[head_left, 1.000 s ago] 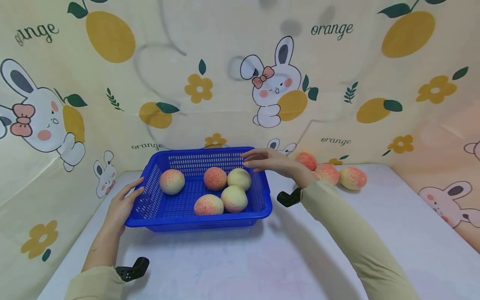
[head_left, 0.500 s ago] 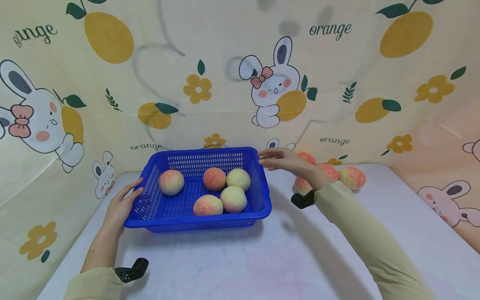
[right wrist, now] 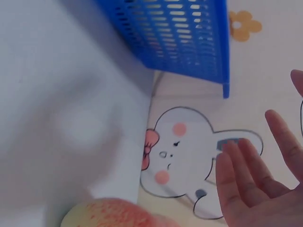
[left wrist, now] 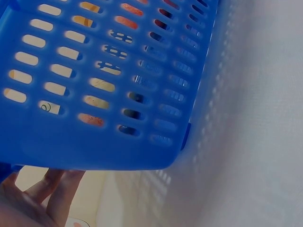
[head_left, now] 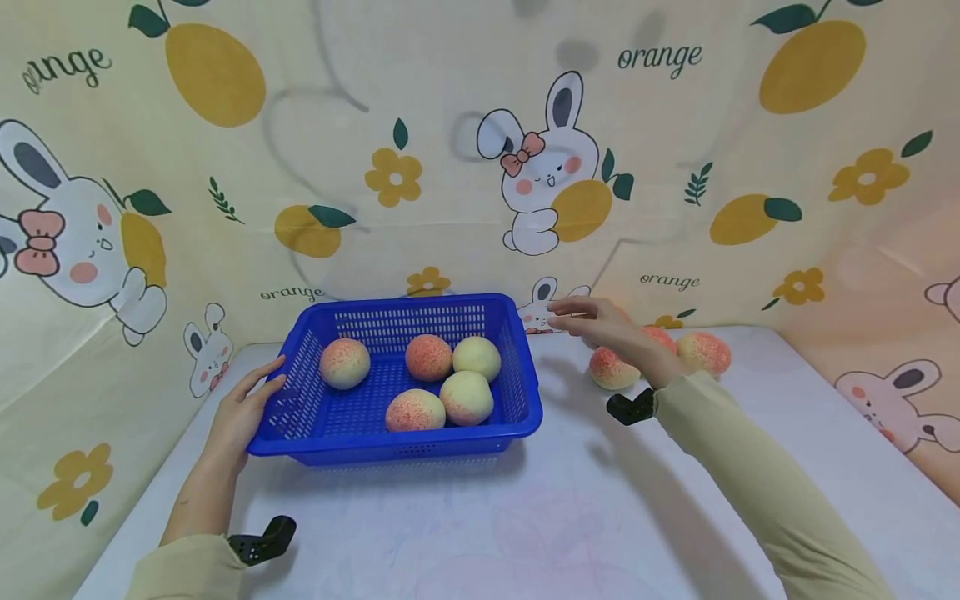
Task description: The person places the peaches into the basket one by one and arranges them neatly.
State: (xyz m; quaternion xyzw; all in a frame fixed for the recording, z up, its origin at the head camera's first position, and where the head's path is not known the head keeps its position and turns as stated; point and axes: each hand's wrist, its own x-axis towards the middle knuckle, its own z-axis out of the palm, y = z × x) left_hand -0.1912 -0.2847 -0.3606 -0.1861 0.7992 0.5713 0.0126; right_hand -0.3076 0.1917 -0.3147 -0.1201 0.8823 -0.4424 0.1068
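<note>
A blue plastic basket (head_left: 405,446) with slotted walls stands on the table, holding several peaches, among them a lone one (head_left: 344,363) at its left and a pale one (head_left: 467,397) near its right end. My left hand (head_left: 238,414) touches the basket's left end with extended fingers; in the left wrist view those fingers (left wrist: 66,194) meet the outside of the end wall. Right of the basket, my right hand (head_left: 611,333) is in the air with nothing in it, its fingers spread. Beneath it sits a red-and-yellow peach (head_left: 613,369), and it partly hides others behind.
Another peach (head_left: 703,354) lies at the right of the loose group near the back of the white table (head_left: 480,533). A printed cloth (head_left: 442,183) with rabbits and oranges rises behind the table and along both sides.
My right hand has moved right, from over the basket's right end to above the loose peaches, uncovering the front one. My left hand has stayed at the basket.
</note>
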